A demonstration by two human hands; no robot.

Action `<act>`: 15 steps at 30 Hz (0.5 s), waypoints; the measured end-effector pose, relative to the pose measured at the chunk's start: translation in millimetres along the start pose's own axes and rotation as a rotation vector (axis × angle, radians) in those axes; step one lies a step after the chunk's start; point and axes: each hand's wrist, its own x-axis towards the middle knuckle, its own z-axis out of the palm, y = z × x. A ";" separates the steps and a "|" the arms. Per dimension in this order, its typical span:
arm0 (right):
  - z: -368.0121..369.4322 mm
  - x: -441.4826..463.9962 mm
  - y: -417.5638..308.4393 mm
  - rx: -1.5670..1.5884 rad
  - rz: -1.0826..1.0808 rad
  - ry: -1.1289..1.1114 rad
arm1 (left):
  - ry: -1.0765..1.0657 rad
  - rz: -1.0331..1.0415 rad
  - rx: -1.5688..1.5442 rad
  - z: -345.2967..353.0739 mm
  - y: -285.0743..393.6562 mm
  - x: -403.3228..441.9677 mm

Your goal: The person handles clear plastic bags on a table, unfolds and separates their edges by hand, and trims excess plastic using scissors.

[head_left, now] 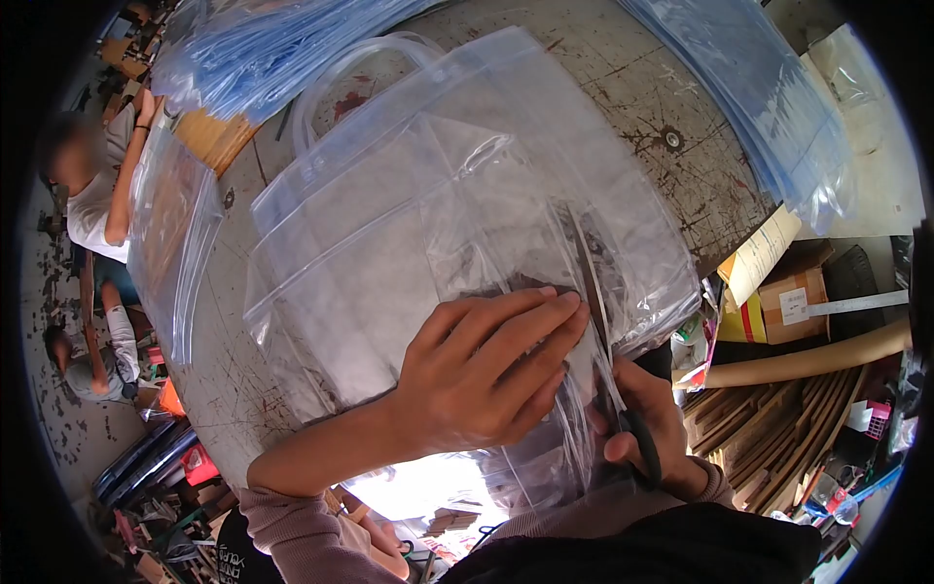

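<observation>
A clear plastic tote bag (360,243) with loop handles lies on the worn tabletop. My left hand (491,365) rests on its lower part, fingers stretched out and lying flat on the film. My right hand (657,414) is closed around the black handles of a pair of scissors (642,450) at the bag's lower right. The long blades point up and away over gathered plastic, just right of my left fingertips. I cannot tell how far apart the blades are, and the right fingers are partly hidden.
Stacks of bluish clear plastic (263,58) lie at the back left, with more plastic sheets (749,107) at the back right. Clear pouches (175,234) hang over the left edge near a person (97,195). A cardboard box (793,302) and cardboard strips (778,428) are at the right.
</observation>
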 end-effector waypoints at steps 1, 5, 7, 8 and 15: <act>1.1 -0.1 -1.1 -0.001 0.000 0.000 | 0.001 0.000 0.000 -0.2 -0.2 0.2; 2.1 0.3 -9.8 0.060 0.022 0.008 | -0.021 0.004 -0.017 -0.5 3.0 0.1; 1.8 1.6 -10.7 0.038 0.016 -0.021 | -0.028 -0.001 -0.015 -1.3 3.7 -0.8; 1.4 1.6 -10.4 0.021 0.013 -0.013 | -0.024 0.006 -0.015 -1.0 3.2 -0.8; 0.3 -1.7 -1.5 -0.075 0.017 0.033 | 0.002 0.018 -0.015 0.7 2.2 -1.4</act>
